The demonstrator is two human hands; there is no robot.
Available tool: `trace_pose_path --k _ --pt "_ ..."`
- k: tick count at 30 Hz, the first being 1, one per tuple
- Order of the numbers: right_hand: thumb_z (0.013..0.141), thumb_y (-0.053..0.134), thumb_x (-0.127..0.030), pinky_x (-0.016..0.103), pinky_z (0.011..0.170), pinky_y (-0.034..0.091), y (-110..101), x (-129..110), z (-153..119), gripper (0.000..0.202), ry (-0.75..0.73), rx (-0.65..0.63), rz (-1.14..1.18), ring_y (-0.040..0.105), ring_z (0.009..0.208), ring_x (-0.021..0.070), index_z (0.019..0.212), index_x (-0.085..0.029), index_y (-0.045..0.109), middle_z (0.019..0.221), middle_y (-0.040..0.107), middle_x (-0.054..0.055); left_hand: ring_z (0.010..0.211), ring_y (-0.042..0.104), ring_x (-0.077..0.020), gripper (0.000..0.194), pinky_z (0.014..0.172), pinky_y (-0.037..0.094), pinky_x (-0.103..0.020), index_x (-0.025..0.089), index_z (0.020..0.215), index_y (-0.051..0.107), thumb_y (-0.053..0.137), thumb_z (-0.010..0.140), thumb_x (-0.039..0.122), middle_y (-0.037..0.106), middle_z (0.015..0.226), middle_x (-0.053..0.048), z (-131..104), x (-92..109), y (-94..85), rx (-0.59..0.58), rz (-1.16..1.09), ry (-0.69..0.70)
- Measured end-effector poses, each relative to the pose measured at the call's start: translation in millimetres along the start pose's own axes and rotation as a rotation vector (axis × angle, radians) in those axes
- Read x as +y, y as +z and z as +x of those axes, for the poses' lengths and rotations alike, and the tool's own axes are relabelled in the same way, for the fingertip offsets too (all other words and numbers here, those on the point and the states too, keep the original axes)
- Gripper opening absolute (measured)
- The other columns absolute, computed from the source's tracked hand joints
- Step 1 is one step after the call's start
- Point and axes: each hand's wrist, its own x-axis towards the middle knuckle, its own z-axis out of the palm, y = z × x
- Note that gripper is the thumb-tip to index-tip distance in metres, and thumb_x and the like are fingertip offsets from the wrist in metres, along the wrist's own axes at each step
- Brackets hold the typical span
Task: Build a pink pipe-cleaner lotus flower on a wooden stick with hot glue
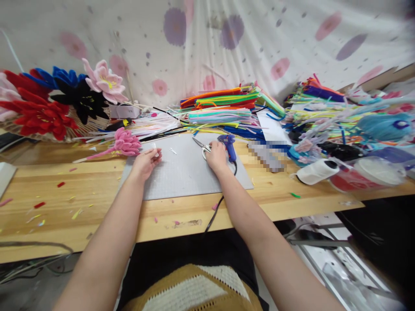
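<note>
My left hand (148, 162) is over the left part of a grey board (181, 181), its fingers pinched on a small white piece (156, 152). Near the board's back right, my right hand (216, 154) has its fingers curled on the handles of the scissors (201, 145), whose blades point back and left. Just right of that hand lies a blue glue gun (231, 147), with its black cord running to the table's front edge. Another small white piece (173, 151) rests on the board between my hands. A pink fuzzy flower (125, 142) lies left of my left hand.
Bundles of coloured pipe cleaners (223, 101) line the back. Fuzzy flowers (43, 116) stand at the left. On the right are a white spool (317, 172), a clear tub (366, 172) and more pipe cleaners. Small scraps dot the wooden table (97, 181).
</note>
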Motion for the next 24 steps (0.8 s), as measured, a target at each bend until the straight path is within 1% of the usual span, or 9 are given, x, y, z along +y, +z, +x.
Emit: trace_pose_path --k 2,4,7,9,13,16,19,21,24 --pt "0.078 0.047 -0.022 0.033 0.086 0.033 -1 -8 -3 0.027 -0.025 0.062 0.042 0.045 0.101 0.024 0.103 -0.014 0.055 0.105 0.054 0.013 0.065 0.055 -0.0073 0.005 0.065 0.047 -0.02 0.011 0.064 0.061 0.057 0.067 0.009 0.059 0.066 -0.002 2 -5 2.0 0.036 -0.025 0.071" --pt "0.08 0.047 -0.025 0.031 0.084 0.034 2 -21 -6 0.022 -0.075 0.061 0.111 0.047 0.098 0.0214 0.096 -0.017 0.058 0.101 0.056 0.01 0.065 0.055 -0.0076 0.006 0.068 0.048 -0.022 0.011 0.061 0.06 0.058 0.066 0.009 0.059 0.066 -0.002 3 -8 4.1 0.06 -0.062 0.106" --pt "0.08 0.048 -0.029 0.028 0.079 0.037 13 -48 -6 0.018 -0.174 -0.113 0.215 0.051 0.089 0.0169 0.086 -0.018 0.061 0.093 0.058 0.006 0.065 0.055 -0.008 0.007 0.069 0.049 -0.024 0.011 0.059 0.061 0.059 0.066 0.009 0.06 0.064 -0.002 4 -12 6.4 0.072 -0.116 0.127" --pt "0.078 0.051 -0.033 0.027 0.077 0.038 22 -66 -5 0.02 -0.194 -0.206 0.247 0.052 0.088 0.0159 0.086 -0.019 0.062 0.093 0.059 0.005 0.065 0.055 -0.008 0.008 0.07 0.049 -0.024 0.011 0.059 0.061 0.059 0.066 0.009 0.06 0.064 -0.002 4 -13 7.3 0.085 -0.143 0.144" --pt "0.075 0.054 -0.036 0.03 0.082 0.039 35 -90 0 0.026 -0.161 -0.21 0.187 0.051 0.096 0.02 0.091 -0.016 0.062 0.099 0.058 0.009 0.062 0.055 -0.0068 0.012 0.07 0.048 -0.024 0.01 0.058 0.061 0.057 0.069 0.007 0.06 0.063 -0.002 3 -15 8.8 0.1 -0.177 0.124" --pt "0.077 0.051 -0.029 0.033 0.082 0.039 40 -99 1 0.025 -0.127 -0.232 0.101 0.051 0.099 0.0235 0.093 -0.013 0.062 0.102 0.058 0.014 0.06 0.054 -0.0062 0.014 0.07 0.047 -0.023 0.01 0.057 0.061 0.056 0.07 0.007 0.059 0.063 -0.002 1 -15 10.0 0.102 -0.194 0.084" --pt "0.079 0.045 -0.021 0.034 0.082 0.039 44 -102 3 0.023 -0.066 -0.261 0.098 0.052 0.098 0.0231 0.092 -0.012 0.062 0.103 0.058 0.016 0.061 0.054 -0.0065 0.016 0.071 0.048 -0.023 0.01 0.056 0.06 0.055 0.071 0.007 0.059 0.063 -0.002 -1 -16 11.3 0.1 -0.207 0.08" --pt "0.079 0.046 -0.021 0.032 0.081 0.039 44 -103 5 0.022 -0.002 -0.273 0.196 0.054 0.095 0.0214 0.09 -0.013 0.063 0.101 0.06 0.014 0.063 0.055 -0.0069 0.016 0.072 0.048 -0.023 0.01 0.057 0.06 0.054 0.072 0.007 0.059 0.064 -0.002 -1 -17 12.7 0.092 -0.22 0.066" --pt "0.077 0.051 -0.027 0.027 0.074 0.04 40 -101 6 0.02 0.152 -0.318 0.546 0.057 0.081 0.016 0.085 -0.013 0.063 0.088 0.064 0.007 0.065 0.056 -0.007 0.018 0.074 0.049 -0.023 0.01 0.059 0.061 0.053 0.074 0.006 0.059 0.066 -0.003 -2 -19 16.2 0.071 -0.257 0.022"
